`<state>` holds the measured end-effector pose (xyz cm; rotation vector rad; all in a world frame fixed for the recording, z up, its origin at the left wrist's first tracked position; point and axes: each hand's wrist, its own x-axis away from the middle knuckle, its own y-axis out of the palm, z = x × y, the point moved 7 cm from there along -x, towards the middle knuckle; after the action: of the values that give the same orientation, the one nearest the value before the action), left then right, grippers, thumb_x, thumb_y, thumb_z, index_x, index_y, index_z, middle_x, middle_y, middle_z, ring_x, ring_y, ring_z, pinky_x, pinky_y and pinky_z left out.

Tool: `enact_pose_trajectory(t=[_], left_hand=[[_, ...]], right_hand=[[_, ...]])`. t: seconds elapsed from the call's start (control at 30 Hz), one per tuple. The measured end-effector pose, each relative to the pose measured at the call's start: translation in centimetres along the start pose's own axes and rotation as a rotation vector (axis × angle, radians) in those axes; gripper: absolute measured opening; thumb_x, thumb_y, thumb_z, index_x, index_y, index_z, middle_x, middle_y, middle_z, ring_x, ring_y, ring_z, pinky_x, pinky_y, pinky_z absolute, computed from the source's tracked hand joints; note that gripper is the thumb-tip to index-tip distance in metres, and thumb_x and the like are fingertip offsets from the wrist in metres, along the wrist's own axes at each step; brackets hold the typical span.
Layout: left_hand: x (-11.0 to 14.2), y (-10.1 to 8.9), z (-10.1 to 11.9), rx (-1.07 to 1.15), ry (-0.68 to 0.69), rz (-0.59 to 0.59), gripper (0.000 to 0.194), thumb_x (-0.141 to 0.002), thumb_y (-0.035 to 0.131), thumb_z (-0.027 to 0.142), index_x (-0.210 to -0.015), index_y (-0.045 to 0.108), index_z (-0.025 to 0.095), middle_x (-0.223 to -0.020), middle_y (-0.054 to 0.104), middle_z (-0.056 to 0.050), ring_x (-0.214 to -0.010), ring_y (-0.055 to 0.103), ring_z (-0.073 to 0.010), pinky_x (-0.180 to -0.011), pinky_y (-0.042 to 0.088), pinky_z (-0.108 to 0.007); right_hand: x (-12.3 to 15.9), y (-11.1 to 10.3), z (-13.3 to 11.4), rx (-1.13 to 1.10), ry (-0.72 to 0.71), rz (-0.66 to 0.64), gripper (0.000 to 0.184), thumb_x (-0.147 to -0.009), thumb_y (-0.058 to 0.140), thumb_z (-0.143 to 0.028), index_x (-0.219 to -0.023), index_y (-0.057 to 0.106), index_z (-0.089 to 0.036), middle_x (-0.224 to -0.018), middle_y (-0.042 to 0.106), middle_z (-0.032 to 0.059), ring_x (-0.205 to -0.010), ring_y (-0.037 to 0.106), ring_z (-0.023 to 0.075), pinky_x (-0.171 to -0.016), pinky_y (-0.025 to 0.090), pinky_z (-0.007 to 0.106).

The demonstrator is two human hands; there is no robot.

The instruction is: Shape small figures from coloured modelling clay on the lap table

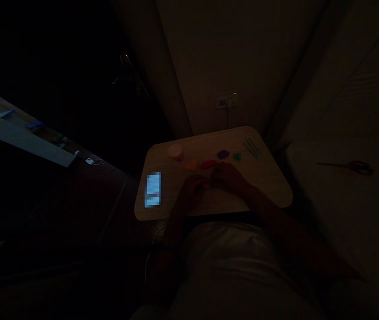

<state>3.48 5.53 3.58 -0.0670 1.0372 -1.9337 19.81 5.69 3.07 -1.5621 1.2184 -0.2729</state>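
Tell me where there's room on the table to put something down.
A big bare patch of table is between the thin sticks and the right forearm. A smaller one lies between the phone and the left hand. It's crowded around the right hand: orange lump, red lump, purple lump, green lump.

**Left and Right Close Together in the Gloom**

From where I stand, the left forearm (pixel 175 218) rises steeply and the right forearm (pixel 274 213) slants in from the other side. The left hand (pixel 193 186) and right hand (pixel 225 175) sit side by side, both curled inward, their grip lost in shadow.
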Motion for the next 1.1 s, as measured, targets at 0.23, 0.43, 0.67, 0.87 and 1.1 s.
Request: enact_pose_trajectory(t=[0.23, 0.43, 0.67, 0.87, 1.1], left_hand=[[0.0, -0.1, 0.2, 0.002, 0.008, 0.003, 0.015, -0.096, 0.065, 0.027, -0.108, 0.073, 0.022, -0.114, 0.074, -0.009, -0.110, 0.066, -0.0257, -0.102, 0.051, -0.046], [-0.2, 0.0, 0.2, 0.005, 0.006, -0.004, 0.011, -0.095, 0.066, 0.023, -0.103, 0.073, 0.022, -0.111, 0.075, -0.008, -0.105, 0.067, -0.0247, -0.099, 0.052, -0.045], [-0.2, 0.1, 0.1, 0.017, 0.009, 0.001, 0.012, -0.096, 0.065, 0.024, -0.104, 0.073, 0.023, -0.111, 0.075, -0.007, -0.106, 0.067, -0.0245, -0.099, 0.052, -0.044], [-0.3, -0.1, 0.5, -0.001, 0.026, 0.003, 0.015, -0.097, 0.063, 0.024, -0.109, 0.073, 0.023, -0.111, 0.074, -0.008, -0.106, 0.066, -0.0250, -0.098, 0.052, -0.044], [-0.1, -0.1, -0.1, -0.012, -0.005, 0.005, 0.016, -0.098, 0.064, 0.027, -0.110, 0.073, 0.023, -0.113, 0.074, -0.008, -0.108, 0.066, -0.0250, -0.100, 0.052, -0.045]], right_hand=[[-0.3, -0.1, 0.1, -0.063, -0.010, -0.032, 0.024, -0.089, 0.077, -0.043, -0.098, 0.079, -0.021, -0.107, 0.069, 0.0114, -0.100, 0.060, 0.0268, -0.086, 0.040, 0.037], [-0.6, -0.3, 0.1, 0.001, 0.055, -0.044, 0.028, -0.086, 0.079, -0.047, -0.096, 0.078, -0.021, -0.105, 0.069, 0.0112, -0.101, 0.060, 0.0282, -0.086, 0.039, 0.037], [-0.6, -0.2, 0.1, -0.037, 0.045, -0.040, 0.027, -0.088, 0.078, -0.046, -0.098, 0.078, -0.022, -0.108, 0.069, 0.0110, -0.102, 0.060, 0.0272, -0.087, 0.040, 0.036], [-0.5, 0.0, 1.1, -0.158, 0.016, -0.009, 0.024, -0.087, 0.079, -0.043, -0.098, 0.077, -0.021, -0.109, 0.070, 0.0111, -0.105, 0.061, 0.0273, -0.091, 0.042, 0.037], [-0.6, 0.2, 0.9, -0.075, 0.041, -0.036, 0.025, -0.088, 0.078, -0.044, -0.097, 0.078, -0.021, -0.104, 0.070, 0.0108, -0.102, 0.061, 0.0274, -0.087, 0.041, 0.036]])
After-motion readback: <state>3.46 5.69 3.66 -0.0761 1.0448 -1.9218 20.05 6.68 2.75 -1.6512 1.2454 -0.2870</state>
